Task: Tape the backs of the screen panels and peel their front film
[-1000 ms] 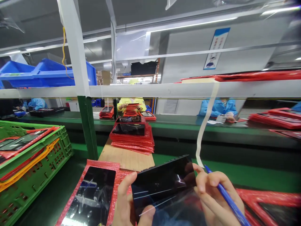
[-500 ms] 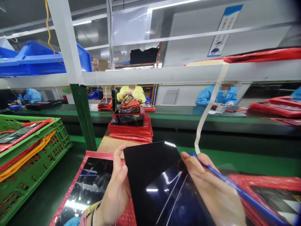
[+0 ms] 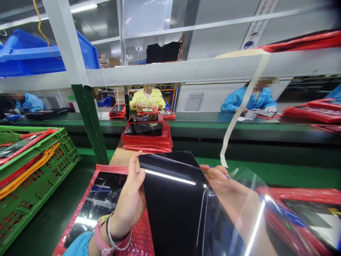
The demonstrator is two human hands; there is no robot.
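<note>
A glossy black screen panel (image 3: 173,202) is held up in front of me. My left hand (image 3: 130,199) grips its left edge, thumb up along the side. My right hand (image 3: 226,188) sits at the panel's right edge, fingers closed round a blue pen (image 3: 277,209) and pinching a clear protective film (image 3: 247,206) that lifts off the glass and curls over the hand. Under the panel another black panel (image 3: 98,202) lies on red bubble wrap (image 3: 144,241).
A green crate (image 3: 45,170) with panels stands at left. A stack of red-wrapped panels (image 3: 147,137) sits on a wooden board ahead. More red-wrapped panels (image 3: 306,213) lie at right. A white tape strip (image 3: 234,124) hangs from the shelf. Three people work across the green belt.
The clear film has peeled up from the panel's right side and now covers my right hand and pen. The camera has tilted down slightly; the panel stayed upright in my left hand.
</note>
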